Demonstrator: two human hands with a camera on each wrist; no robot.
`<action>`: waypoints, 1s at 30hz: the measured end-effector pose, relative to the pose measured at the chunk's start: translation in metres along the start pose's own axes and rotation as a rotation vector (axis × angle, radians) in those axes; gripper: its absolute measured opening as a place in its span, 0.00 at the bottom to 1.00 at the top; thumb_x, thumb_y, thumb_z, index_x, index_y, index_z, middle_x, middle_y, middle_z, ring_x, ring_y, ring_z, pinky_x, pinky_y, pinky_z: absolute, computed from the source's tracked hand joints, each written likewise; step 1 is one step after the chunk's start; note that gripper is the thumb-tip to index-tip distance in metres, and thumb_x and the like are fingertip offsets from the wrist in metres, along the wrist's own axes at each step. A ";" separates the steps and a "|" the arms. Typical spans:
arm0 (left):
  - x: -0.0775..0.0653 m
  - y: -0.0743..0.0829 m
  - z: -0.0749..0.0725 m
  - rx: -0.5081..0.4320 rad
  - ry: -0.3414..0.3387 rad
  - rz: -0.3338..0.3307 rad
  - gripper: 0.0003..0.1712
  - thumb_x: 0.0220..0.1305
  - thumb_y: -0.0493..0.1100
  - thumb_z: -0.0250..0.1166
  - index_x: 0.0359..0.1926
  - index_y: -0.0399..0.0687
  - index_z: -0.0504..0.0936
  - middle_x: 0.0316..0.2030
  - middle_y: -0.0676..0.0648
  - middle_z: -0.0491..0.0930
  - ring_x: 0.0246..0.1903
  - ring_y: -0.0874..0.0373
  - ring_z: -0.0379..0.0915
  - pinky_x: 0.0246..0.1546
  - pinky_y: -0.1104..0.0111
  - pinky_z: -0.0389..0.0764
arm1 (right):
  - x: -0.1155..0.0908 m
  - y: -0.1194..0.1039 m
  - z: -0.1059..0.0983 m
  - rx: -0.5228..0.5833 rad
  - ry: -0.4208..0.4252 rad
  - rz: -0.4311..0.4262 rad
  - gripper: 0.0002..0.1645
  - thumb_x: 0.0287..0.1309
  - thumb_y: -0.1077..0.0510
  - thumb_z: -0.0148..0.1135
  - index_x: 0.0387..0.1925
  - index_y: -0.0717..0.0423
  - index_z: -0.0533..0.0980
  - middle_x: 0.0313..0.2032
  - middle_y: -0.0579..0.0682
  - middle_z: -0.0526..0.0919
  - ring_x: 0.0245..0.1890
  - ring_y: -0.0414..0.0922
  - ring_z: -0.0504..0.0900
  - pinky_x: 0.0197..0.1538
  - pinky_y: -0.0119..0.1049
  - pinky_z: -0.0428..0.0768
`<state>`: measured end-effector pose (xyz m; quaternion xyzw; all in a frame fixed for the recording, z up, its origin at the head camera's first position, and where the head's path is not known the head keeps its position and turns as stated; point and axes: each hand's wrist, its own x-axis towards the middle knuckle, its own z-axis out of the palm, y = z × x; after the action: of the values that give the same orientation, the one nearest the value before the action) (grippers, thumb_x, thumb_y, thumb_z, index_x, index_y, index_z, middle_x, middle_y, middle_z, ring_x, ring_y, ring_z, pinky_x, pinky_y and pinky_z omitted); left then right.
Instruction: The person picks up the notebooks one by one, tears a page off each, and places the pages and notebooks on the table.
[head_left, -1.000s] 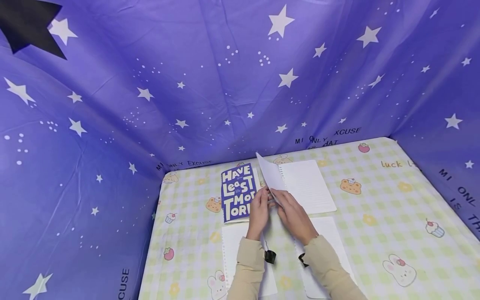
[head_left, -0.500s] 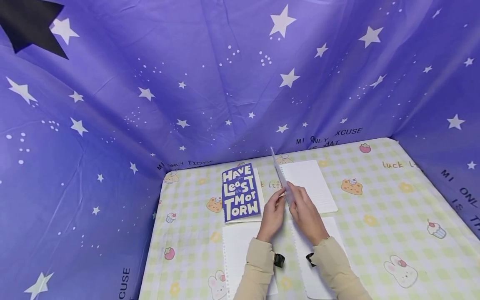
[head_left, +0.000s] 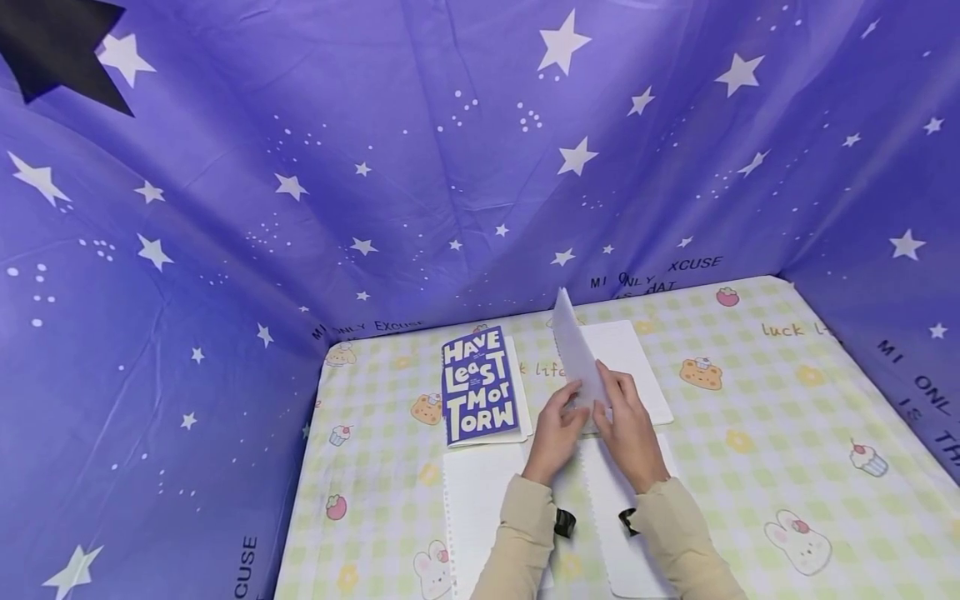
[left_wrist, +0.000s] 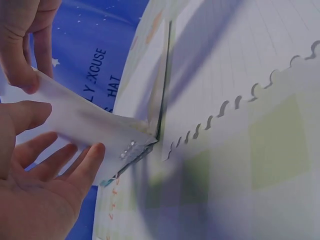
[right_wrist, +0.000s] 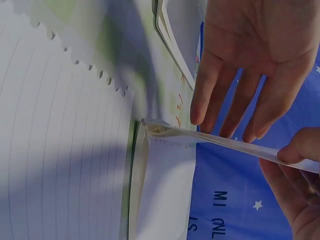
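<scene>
A spiral-bound notebook lies open on the tablecloth in front of me, its bare lined page (head_left: pixel 637 367) on the right. A bundle of its leaves (head_left: pixel 577 350) stands raised from the binding. My right hand (head_left: pixel 630 429) pinches the outer edge of these leaves; its thumb (right_wrist: pixel 300 147) lies on one face and the fingers are behind. My left hand (head_left: pixel 557 433) is beside the raised leaves on their left, its fingers extended and close to the paper. In the left wrist view the left hand (left_wrist: pixel 45 190) shows spread fingers along the leaves.
A notebook with a blue lettered cover (head_left: pixel 480 387) lies to the left. Nearer me are two more notebooks, one at left (head_left: pixel 480 517) and one at right (head_left: pixel 622 533), partly under the forearms. A purple star-printed curtain (head_left: pixel 450 167) rises behind the table.
The raised leaves have swung from leaning left to nearly upright, farther right. Both hands have moved right with them. The left fingers have come off the edge and opened.
</scene>
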<state>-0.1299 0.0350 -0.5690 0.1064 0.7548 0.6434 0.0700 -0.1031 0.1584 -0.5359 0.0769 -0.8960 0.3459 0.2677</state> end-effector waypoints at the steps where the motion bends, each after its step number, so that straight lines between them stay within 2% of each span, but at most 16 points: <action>1: 0.000 0.000 0.001 0.005 -0.006 0.003 0.26 0.63 0.39 0.59 0.62 0.54 0.69 0.58 0.51 0.69 0.55 0.57 0.69 0.52 0.74 0.72 | 0.000 0.001 -0.001 -0.005 0.006 0.009 0.41 0.50 0.71 0.59 0.67 0.56 0.60 0.50 0.58 0.69 0.40 0.49 0.75 0.36 0.43 0.76; 7: 0.001 0.000 0.005 0.045 -0.034 0.009 0.26 0.62 0.38 0.58 0.62 0.49 0.69 0.61 0.52 0.66 0.59 0.60 0.64 0.55 0.69 0.71 | -0.002 0.006 -0.006 -0.026 0.037 0.059 0.41 0.49 0.72 0.61 0.66 0.57 0.61 0.48 0.58 0.69 0.32 0.44 0.74 0.30 0.39 0.76; 14: 0.001 0.000 0.007 0.222 -0.070 0.058 0.26 0.62 0.40 0.59 0.62 0.47 0.68 0.64 0.48 0.64 0.62 0.57 0.60 0.60 0.68 0.66 | -0.006 0.015 -0.011 -0.038 0.051 0.158 0.42 0.49 0.70 0.63 0.66 0.55 0.61 0.48 0.58 0.67 0.32 0.45 0.75 0.31 0.35 0.76; 19: 0.001 -0.003 0.009 0.293 -0.101 0.044 0.27 0.62 0.42 0.59 0.63 0.48 0.68 0.65 0.49 0.62 0.64 0.57 0.57 0.64 0.66 0.57 | -0.008 0.020 -0.015 -0.057 0.045 0.231 0.42 0.49 0.68 0.65 0.66 0.56 0.61 0.49 0.59 0.65 0.31 0.47 0.76 0.31 0.39 0.77; 24: 0.001 -0.005 0.010 0.326 -0.127 0.039 0.26 0.62 0.43 0.59 0.62 0.48 0.69 0.65 0.49 0.61 0.65 0.55 0.55 0.65 0.64 0.56 | -0.009 0.025 -0.018 -0.069 0.046 0.286 0.41 0.48 0.67 0.66 0.65 0.60 0.61 0.50 0.61 0.63 0.35 0.51 0.73 0.36 0.44 0.74; 30: 0.000 -0.005 0.013 0.377 -0.146 0.023 0.24 0.63 0.45 0.58 0.60 0.49 0.72 0.65 0.51 0.61 0.65 0.55 0.54 0.65 0.64 0.56 | -0.011 0.034 -0.019 -0.094 0.039 0.317 0.41 0.47 0.67 0.67 0.64 0.64 0.61 0.49 0.63 0.64 0.35 0.51 0.71 0.37 0.45 0.72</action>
<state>-0.1275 0.0463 -0.5762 0.1724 0.8536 0.4821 0.0962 -0.0967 0.1962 -0.5494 -0.0850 -0.9067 0.3428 0.2304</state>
